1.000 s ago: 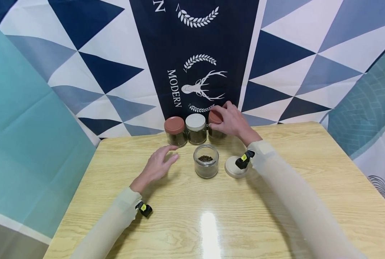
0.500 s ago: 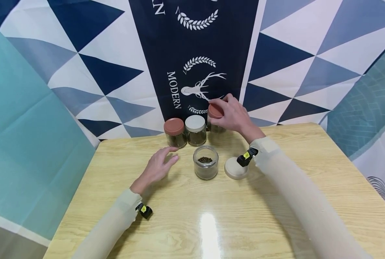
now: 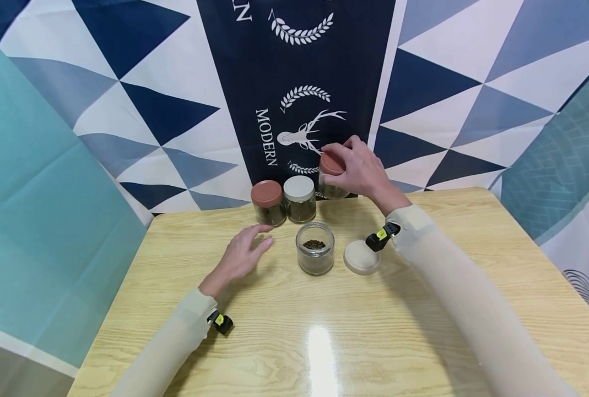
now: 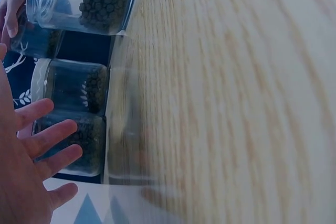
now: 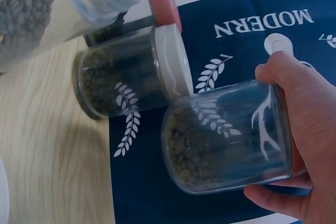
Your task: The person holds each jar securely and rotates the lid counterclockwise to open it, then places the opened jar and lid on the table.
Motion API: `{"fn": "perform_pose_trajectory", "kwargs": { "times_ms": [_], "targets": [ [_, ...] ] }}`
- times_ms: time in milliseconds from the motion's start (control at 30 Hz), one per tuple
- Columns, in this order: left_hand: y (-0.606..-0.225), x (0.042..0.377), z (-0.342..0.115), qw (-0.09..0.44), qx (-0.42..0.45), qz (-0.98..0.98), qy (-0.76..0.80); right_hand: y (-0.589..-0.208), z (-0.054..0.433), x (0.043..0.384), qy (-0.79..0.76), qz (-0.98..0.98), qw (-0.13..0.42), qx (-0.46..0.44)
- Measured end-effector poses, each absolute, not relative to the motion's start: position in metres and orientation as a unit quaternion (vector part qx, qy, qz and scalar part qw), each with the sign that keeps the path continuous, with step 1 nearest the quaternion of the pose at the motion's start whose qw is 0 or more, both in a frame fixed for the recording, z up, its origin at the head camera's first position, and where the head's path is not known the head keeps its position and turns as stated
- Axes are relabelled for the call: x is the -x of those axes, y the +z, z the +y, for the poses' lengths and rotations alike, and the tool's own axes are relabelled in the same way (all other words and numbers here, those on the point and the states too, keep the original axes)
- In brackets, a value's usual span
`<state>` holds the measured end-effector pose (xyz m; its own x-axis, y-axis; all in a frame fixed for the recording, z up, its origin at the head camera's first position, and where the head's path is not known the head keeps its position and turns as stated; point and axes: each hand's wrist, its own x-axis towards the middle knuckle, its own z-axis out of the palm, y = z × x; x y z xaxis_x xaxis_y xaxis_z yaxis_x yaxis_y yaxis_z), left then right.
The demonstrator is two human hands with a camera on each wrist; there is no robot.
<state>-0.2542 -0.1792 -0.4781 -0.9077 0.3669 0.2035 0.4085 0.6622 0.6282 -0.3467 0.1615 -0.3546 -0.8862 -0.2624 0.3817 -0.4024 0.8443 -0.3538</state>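
My right hand grips a glass jar by its reddish-brown lid, thumb and fingers around the lid's sides. Small brown pellets fill part of this jar, which hangs raised and slightly tilted in front of the backdrop, at the table's back edge. My left hand is over the table at left, fingers spread and holding nothing. Between the hands stands an uncovered glass jar with dark pellets at the bottom. A cream lid lies flat to its right, beneath my right wrist.
At the back edge, a white-lidded jar and another red-lidded jar stand side by side. Behind the wooden table rises a patterned cloth backdrop. A teal panel borders the left side.
My right hand has lifted the red-lidded jar up from the back of the table, beside the white-lidded jar. The left hand has stayed nearly still.
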Motion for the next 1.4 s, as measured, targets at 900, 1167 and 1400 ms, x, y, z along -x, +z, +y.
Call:
{"fn": "perform_pose_trajectory", "kwargs": {
  "times_ms": [900,1167,1400],
  "targets": [
    [-0.482,0.257,-0.182,0.030,0.214,-0.909,-0.358,-0.362,0.167,0.314,0.276,-0.918,0.215,-0.188],
    [-0.489,0.258,-0.185,0.049,0.230,-0.904,-0.358,-0.362,0.164,0.301,0.282,-0.908,0.234,-0.205],
    [-0.484,0.258,-0.182,0.026,0.211,-0.912,-0.350,-0.363,0.160,0.291,0.290,-0.901,0.241,-0.212]
  ]
}}
